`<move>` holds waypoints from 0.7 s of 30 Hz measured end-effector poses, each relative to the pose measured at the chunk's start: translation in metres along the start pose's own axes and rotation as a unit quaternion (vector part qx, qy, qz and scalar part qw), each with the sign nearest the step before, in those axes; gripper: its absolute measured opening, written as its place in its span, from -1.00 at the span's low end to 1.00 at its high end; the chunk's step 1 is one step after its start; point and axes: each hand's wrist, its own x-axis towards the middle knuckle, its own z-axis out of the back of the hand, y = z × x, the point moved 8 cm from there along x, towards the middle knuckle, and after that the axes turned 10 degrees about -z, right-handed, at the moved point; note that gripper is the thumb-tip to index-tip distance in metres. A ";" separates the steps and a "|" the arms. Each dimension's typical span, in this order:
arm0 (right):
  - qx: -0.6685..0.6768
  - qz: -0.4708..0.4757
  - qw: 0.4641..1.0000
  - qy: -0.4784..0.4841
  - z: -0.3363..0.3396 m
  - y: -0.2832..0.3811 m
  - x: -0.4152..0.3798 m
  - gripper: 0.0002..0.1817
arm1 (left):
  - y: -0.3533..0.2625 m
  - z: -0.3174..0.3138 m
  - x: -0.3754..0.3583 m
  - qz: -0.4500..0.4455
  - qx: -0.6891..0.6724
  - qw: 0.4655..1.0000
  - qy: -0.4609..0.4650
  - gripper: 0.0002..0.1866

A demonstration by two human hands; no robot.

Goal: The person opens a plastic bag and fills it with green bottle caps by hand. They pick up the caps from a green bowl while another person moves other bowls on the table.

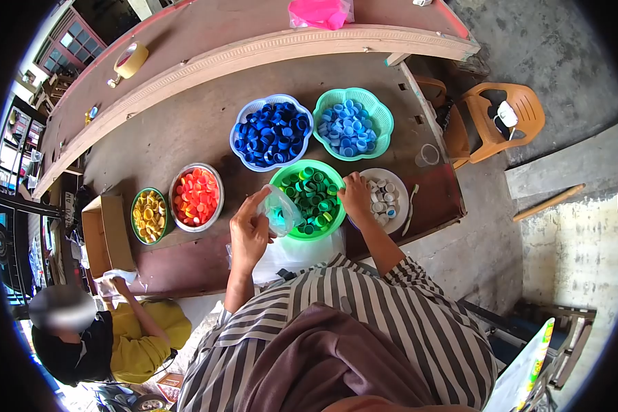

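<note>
My left hand is closed on a clear plastic bag, which hangs over the left side of a green basin of dark green bottle caps. At the basin's right rim is my right hand, its fingers drawn together and pointing down; whatever they hold is hidden. Beside that hand, partly behind it, a white plate carries white and grey caps. Farther back stand a pale blue bowl of dark blue caps and a mint-green bowl of light blue caps.
To the left are a bowl of orange-red caps, a bowl of yellow caps and a cardboard box. Clear plastic sheets lie before me. A tape roll sits on the raised shelf. Another person works at lower left.
</note>
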 end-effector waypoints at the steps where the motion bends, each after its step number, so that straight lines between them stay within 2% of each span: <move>1: -0.001 0.001 1.000 0.000 0.000 -0.003 0.000 -0.70 | -0.002 -0.003 0.001 -0.006 -0.004 1.000 0.003 -0.47; 4: 0.053 0.028 0.998 0.000 0.002 -0.009 -0.001 -0.67 | -0.005 -0.007 0.003 -0.009 -0.002 1.000 0.007 -0.47; 6: 0.203 0.049 0.978 0.020 0.005 -0.017 0.000 -0.56 | -0.006 -0.007 0.003 -0.011 -0.004 1.000 0.003 -0.47; 10: 0.220 0.087 0.972 0.016 0.017 -0.035 -0.011 -0.41 | -0.003 -0.002 0.004 -0.010 -0.011 1.000 -0.008 -0.47; 12: 0.192 0.067 0.976 0.077 0.025 -0.038 -0.023 -0.29 | -0.002 0.001 0.004 -0.008 -0.012 1.000 -0.011 -0.46; 13: 0.191 0.069 0.976 0.077 0.034 -0.034 -0.031 -0.29 | -0.002 0.003 0.004 -0.006 -0.013 1.000 -0.012 -0.46; 15: 0.122 0.023 0.981 0.152 0.034 -0.032 -0.044 -0.19 | -0.001 0.004 0.004 -0.007 -0.017 1.000 -0.015 -0.45; 21: 0.142 0.040 0.970 0.192 0.016 -0.027 -0.048 -0.16 | 0.000 0.003 0.007 0.005 -0.029 1.000 -0.004 -0.45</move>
